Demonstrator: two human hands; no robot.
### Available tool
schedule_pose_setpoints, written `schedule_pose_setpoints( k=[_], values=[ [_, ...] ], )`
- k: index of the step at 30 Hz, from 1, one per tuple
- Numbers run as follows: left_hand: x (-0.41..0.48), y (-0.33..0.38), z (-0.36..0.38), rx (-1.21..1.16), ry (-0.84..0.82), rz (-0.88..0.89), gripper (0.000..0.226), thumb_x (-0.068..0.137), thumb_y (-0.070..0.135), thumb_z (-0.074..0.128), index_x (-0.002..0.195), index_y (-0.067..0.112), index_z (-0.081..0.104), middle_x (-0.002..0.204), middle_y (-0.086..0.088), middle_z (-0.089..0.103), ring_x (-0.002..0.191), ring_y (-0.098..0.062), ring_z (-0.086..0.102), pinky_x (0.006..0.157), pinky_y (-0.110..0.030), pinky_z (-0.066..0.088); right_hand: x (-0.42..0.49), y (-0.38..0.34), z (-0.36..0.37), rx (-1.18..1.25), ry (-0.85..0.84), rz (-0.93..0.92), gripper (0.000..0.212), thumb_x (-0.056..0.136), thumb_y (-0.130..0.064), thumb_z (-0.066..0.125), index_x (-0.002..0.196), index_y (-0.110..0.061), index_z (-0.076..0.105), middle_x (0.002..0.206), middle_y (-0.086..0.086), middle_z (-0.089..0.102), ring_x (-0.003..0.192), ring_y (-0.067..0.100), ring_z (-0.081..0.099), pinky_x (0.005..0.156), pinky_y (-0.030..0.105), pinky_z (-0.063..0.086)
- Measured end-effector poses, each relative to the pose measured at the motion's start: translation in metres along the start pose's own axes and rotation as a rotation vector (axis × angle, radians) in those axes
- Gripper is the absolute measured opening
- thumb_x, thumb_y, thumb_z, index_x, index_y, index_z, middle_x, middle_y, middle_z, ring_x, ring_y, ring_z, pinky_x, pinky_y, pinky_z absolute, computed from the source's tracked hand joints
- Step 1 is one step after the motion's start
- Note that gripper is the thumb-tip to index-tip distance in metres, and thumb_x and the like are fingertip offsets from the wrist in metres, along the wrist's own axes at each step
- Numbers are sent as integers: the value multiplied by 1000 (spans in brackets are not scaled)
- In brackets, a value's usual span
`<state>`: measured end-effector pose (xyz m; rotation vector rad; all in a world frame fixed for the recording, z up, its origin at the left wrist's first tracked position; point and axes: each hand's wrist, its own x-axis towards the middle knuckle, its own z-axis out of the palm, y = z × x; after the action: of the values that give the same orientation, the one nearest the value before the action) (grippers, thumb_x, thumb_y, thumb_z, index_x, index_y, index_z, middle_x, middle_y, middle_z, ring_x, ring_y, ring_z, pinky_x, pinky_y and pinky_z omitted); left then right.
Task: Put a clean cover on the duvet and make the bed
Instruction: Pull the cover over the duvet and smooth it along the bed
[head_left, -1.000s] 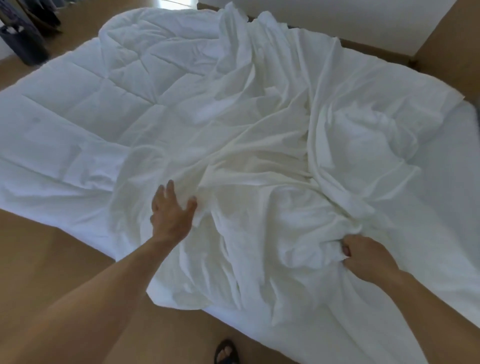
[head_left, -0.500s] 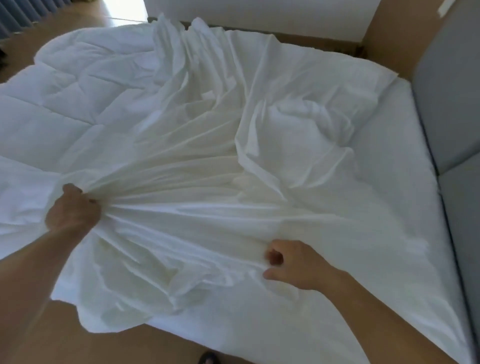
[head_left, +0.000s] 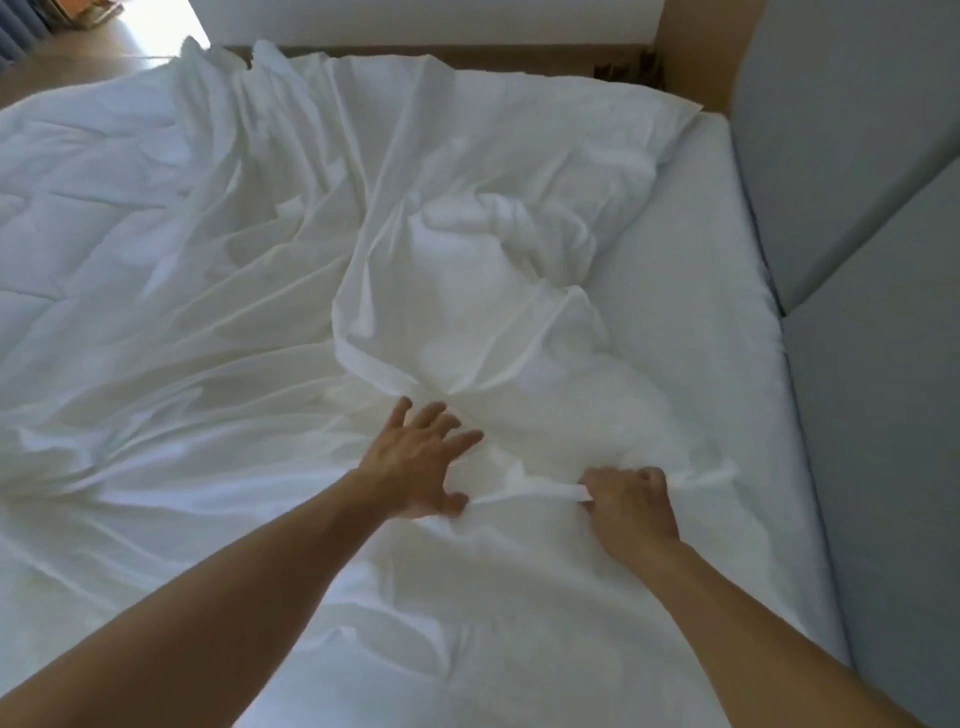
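A white duvet cover (head_left: 291, 322) lies crumpled across the bed, with long folds running left and a bunched heap in the middle. The quilted white duvet (head_left: 78, 171) shows at the far left, partly under the cover. My left hand (head_left: 415, 462) lies flat with fingers spread on the cover near its hem. Just to the right, my right hand (head_left: 631, 501) grips a fold of the cover's edge, and a taut strip of fabric runs between the two hands.
The mattress (head_left: 717, 291) in a white sheet is bare along the right side. A grey padded headboard (head_left: 857, 208) rises at the right. Wooden floor (head_left: 93, 57) and a white wall (head_left: 415, 21) lie beyond the bed's far edge.
My left hand let go of the bunched cover at the left, moved right and now lies spread open beside my right hand. The right hand keeps its grip. The view shifted right toward the headboard.
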<state>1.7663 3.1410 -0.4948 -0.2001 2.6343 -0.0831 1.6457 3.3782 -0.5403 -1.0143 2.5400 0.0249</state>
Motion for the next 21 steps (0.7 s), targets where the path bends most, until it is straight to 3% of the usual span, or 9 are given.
schedule_pose_setpoints(
  k=[2, 4, 7, 9, 11, 15, 17, 19, 21],
  values=[
    [-4, 0, -1, -6, -106, 84, 75, 80, 74, 51, 147, 41, 37, 138, 7, 50, 137, -18, 37, 115, -43, 18, -10, -13, -2, 168, -154, -117, 25, 100, -37, 49, 112, -21, 64, 113, 4, 69, 103, 27, 63, 80, 32, 35],
    [-15, -4, -1, -3, -206, 167, 50, 87, 59, 52, 133, 41, 54, 122, 9, 60, 118, -16, 54, 102, -35, 32, -29, -37, -1, 348, -344, -237, 29, 97, -39, 55, 105, -14, 67, 104, 8, 69, 97, 27, 63, 71, 29, 35],
    [-36, -10, -4, 28, -246, 128, 26, 88, 32, 47, 100, 24, 69, 102, 3, 69, 94, -20, 63, 89, -29, 47, -53, -62, 0, 528, -542, -316, 32, 94, -40, 60, 107, -12, 70, 96, 4, 65, 88, 14, 55, 70, 25, 38],
    [-44, -11, -5, -22, -270, 54, 21, 87, 28, 45, 82, 15, 61, 90, -3, 68, 80, -22, 57, 79, -31, 50, -53, -59, 2, 615, -569, -255, 32, 93, -41, 62, 116, -19, 70, 107, 2, 68, 95, 12, 57, 77, 22, 41],
    [-48, -13, -7, -30, -233, 9, 24, 91, 30, 42, 75, 17, 53, 90, -4, 67, 82, -24, 59, 73, -30, 46, -46, -46, 5, 642, -482, -176, 41, 90, -49, 62, 124, -26, 65, 119, -3, 65, 111, 17, 59, 89, 24, 44],
    [-58, -35, -3, 31, -151, -104, 38, 93, 40, 35, 80, 15, 60, 96, -3, 70, 93, -23, 65, 75, -28, 45, -39, -23, 1, 569, -403, -171, 98, 66, -93, 36, 142, -33, 49, 138, -6, 52, 129, 16, 47, 111, 32, 34],
    [-64, -38, 6, 38, -325, -115, 36, 94, 40, 40, 94, 15, 66, 105, -1, 70, 103, -21, 64, 78, -27, 43, -34, -11, -3, 577, -136, -128, 97, 68, -91, 30, 133, -26, 59, 130, -5, 59, 123, 17, 52, 107, 32, 38],
    [-58, -32, 10, 2, -441, -101, 37, 92, 43, 44, 103, 16, 68, 111, 0, 70, 108, -20, 63, 85, -26, 46, -18, 7, -2, 483, 305, -33, 73, 83, -74, 47, 123, -16, 66, 121, 5, 66, 114, 28, 61, 98, 40, 47],
    [-41, -25, 3, 23, -436, -96, 44, 87, 50, 48, 105, 17, 70, 110, 0, 71, 108, -21, 65, 87, -26, 47, 4, 28, -5, 356, 395, 159, 65, 86, -49, 63, 136, -9, 55, 136, 15, 57, 126, 35, 52, 103, 47, 42]
  ],
)
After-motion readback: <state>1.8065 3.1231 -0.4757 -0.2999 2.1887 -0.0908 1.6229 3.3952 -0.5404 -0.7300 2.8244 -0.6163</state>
